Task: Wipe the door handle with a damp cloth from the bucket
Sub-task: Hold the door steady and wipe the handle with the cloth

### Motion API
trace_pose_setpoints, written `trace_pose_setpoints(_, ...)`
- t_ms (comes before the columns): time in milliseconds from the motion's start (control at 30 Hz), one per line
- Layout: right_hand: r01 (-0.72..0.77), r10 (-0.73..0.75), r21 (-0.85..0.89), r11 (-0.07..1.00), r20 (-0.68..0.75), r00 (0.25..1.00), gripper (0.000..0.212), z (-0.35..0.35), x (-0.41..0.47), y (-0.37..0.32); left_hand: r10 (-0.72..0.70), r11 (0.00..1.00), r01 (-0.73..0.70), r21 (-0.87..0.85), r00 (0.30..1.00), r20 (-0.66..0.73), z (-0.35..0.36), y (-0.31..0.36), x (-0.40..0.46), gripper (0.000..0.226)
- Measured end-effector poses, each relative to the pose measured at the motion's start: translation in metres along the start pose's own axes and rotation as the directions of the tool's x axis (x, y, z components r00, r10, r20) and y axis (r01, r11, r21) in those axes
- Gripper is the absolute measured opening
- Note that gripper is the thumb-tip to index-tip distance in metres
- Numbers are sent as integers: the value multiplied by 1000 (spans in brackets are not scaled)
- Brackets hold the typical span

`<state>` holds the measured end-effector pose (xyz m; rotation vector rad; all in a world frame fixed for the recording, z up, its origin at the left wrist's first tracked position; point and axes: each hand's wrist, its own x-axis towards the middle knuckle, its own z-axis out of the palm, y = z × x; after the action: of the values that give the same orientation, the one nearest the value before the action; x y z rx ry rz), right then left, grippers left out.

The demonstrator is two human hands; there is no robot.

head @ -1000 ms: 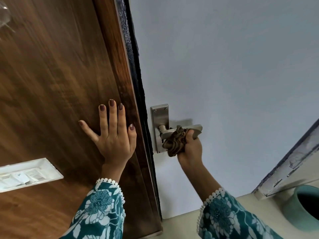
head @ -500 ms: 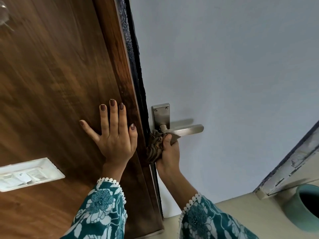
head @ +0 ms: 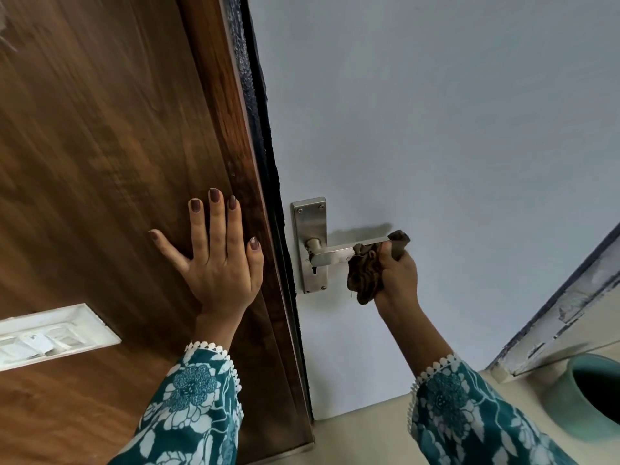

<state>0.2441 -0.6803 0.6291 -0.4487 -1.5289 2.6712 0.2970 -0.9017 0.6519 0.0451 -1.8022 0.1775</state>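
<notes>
The right hand [head: 397, 273] grips a brown cloth [head: 364, 276] wrapped around the far end of the metal door handle [head: 335, 254]. The left hand [head: 218, 263] lies flat, fingers [head: 214, 223] spread, on the wooden door [head: 100, 162]. A teal bucket [head: 590, 397] stands at lower right.

Quick count: two hands, the left hand [head: 218, 266] and the right hand [head: 397, 276]. One cloth [head: 365, 276], one door handle [head: 335, 253] on one metal plate [head: 310, 223], one wooden door [head: 100, 162], one white switch plate [head: 50, 333] far left, one teal bucket [head: 590, 397] far right, two flowered sleeves.
</notes>
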Motion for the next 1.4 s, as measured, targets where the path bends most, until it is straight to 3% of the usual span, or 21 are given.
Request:
trace_pose_setpoints(67, 164, -171, -296, 941, 1, 985, 27, -6, 0, -5, 5, 1000, -5, 5, 1000, 1, -1, 0, 0, 56)
trace_pose_setpoints(100, 303, -320, -509, 806, 57, 946, 34, -10, 0, -10, 8, 1000, -8, 9, 1000, 1, -1, 1, 0, 56)
trace_pose_setpoints(167, 535, -548, -778, 329, 304, 779, 53, -18, 0, -24, 10, 1000, -10, 5, 1000, 2, 0, 1, 1, 56)
trace_pose_setpoints(233, 646, -582, -763, -28, 538, 610, 62, -13, -3, -41, 10, 1000, -10, 5, 1000, -4, 1, 0, 0, 55)
trace_pose_setpoints(300, 706, -555, -669, -232, 687, 469, 59, 3, -9, -47, 11, 1000, -11, 13, 1000, -5, 1, 0, 0, 55)
trace_pose_setpoints(400, 732, -408, -521, -439, 841, 354, 56, 29, -27, -17, 10, 1000, -10, 5, 1000, -12, 1, 0, -1, 55)
trace_pose_setpoints(500, 711, -369, -486, -508, 869, 330, 45, 33, -31, 16, 11, 1000, -11, 10, 1000, -11, 1, 0, -1, 56)
trace_pose_setpoints(800, 658, -487, -560, -504, 813, 318, 41, -21, 1, -15, 16, 1000, -16, -8, 999, -34, -13, 7, 1, 57)
trace_pose_setpoints(933, 671, -554, -617, -410, 753, 354, 43, -38, 2, -35, 4, 1000, -5, -12, 998, -67, -24, 10, 10, 56)
trace_pose_setpoints(1000, 705, -535, -630, -326, 738, 412, 43, -34, 7, -39, -7, 1000, 6, -12, 998, -57, -20, 10, 12, 55)
trace_pose_setpoints(1100, 703, -474, -703, -106, 657, 586, 41, -38, 18, -36, -2, 1000, 1, -21, 999, -41, -13, 9, 12, 54)
trace_pose_setpoints(1233, 497, -296, -715, 492, 399, 868, 33, -57, 21, -35, -9, 1000, 10, -22, 1000, 22, -7, 5, 6, 54)
trace_pose_setpoints(1333, 410, -253, -550, 727, 341, 905, 24, -73, 5, -32, -63, 996, 69, -59, 994, 90, -13, 7, 7, 52)
trace_pose_setpoints(1400, 270, -164, -273, 923, 355, 920, 13, -79, -14, -35, -148, 972, 174, -155, 975, 168, -27, 22, 9, 52)
